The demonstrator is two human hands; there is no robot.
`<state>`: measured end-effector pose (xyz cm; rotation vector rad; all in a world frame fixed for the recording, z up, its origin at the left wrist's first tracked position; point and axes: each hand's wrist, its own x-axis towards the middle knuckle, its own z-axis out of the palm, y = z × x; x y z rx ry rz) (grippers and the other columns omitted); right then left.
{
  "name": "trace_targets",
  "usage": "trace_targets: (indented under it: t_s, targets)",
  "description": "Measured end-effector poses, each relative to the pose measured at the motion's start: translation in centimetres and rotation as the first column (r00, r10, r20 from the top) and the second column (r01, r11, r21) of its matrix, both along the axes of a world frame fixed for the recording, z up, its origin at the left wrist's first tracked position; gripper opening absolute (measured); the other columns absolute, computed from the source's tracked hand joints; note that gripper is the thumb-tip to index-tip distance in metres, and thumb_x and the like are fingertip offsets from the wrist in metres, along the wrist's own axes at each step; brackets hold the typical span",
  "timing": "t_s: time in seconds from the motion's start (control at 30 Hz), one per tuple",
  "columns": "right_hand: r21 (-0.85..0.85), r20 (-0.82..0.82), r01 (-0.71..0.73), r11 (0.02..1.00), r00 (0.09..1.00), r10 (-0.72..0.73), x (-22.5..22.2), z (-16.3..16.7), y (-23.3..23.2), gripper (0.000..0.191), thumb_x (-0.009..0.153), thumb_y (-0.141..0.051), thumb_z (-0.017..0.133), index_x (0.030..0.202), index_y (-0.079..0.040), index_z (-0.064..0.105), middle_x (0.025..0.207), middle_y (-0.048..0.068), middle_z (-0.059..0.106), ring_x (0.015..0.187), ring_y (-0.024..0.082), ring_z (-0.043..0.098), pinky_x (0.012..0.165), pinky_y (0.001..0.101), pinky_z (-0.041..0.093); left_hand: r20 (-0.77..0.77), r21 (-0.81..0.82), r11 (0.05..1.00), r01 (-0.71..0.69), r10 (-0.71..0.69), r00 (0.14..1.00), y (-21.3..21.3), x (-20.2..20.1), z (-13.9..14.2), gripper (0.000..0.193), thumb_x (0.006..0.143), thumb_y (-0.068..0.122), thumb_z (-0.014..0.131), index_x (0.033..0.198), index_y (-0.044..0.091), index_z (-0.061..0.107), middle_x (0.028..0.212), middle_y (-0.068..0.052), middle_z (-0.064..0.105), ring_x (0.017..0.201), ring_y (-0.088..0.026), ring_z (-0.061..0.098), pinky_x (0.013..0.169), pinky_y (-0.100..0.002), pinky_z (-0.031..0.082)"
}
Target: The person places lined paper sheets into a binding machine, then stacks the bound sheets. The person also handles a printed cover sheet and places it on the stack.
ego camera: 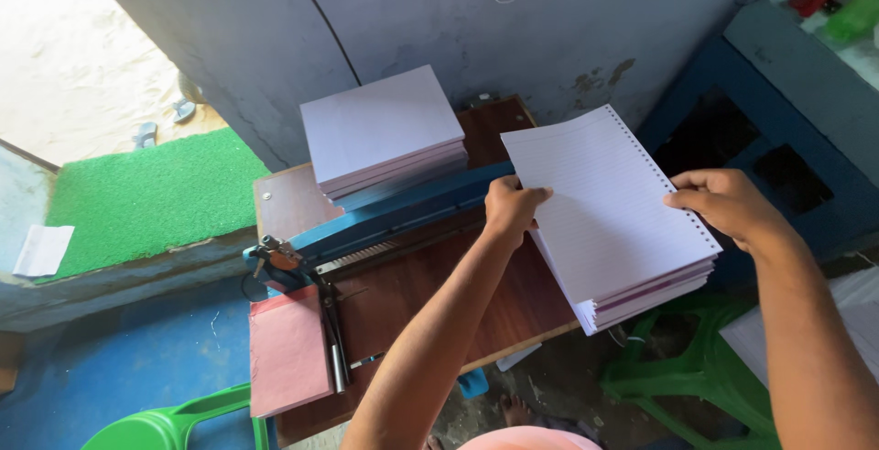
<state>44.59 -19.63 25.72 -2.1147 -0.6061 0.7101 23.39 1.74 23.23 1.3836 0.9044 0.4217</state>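
Note:
A thick stack of lined, hole-punched white paper (615,212) rests on the right part of a brown wooden table (430,285), its near corner overhanging the table edge. My left hand (513,207) grips the stack's left edge. At the right, punched edge, my right hand (723,201) holds the stack. A second stack of paper (385,130) lies at the back of the table, behind a blue punching machine (394,216) that runs across the table.
A pink sheet (288,349) lies at the table's near left by the machine's lever. Green plastic stools (696,368) stand on the floor to the right and lower left. A grey wall rises behind, with a green mat (146,198) at the doorway to the left.

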Motion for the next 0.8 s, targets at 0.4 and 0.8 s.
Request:
trace_targets:
  t_s: [0.4,0.8]
  targets:
    - [-0.128,0.214,-0.068,0.989,0.972,0.094,1.2,-1.4,-0.2,0.033,0.084,-0.022,0.077,0.111,-0.003,0.080,0.081,0.013,0.078,0.073,0.022,0.071,0.073,0.0313,0.054,-0.134,0.114,0.992,0.058,-0.042,0.990,0.1,1.7,-1.1,0.029,0.082,0.013,0.077,0.098,-0.009,0.068,0.090,-0.023,0.074,0.073,-0.027,0.078,0.057,-0.032,0.067]
    - [-0.218,0.142,-0.132,0.967,0.976,0.165,2.6,-1.1,-0.4,0.048,0.081,-0.030,0.079,0.123,-0.006,0.076,0.081,0.011,0.078,0.072,0.020,0.069,0.064,0.0331,0.052,-0.284,0.596,0.786,0.166,0.013,0.959,-0.2,1.6,-1.3,0.040,0.081,0.025,0.082,0.096,-0.011,0.070,0.081,-0.024,0.076,0.071,-0.033,0.075,0.068,-0.039,0.061]
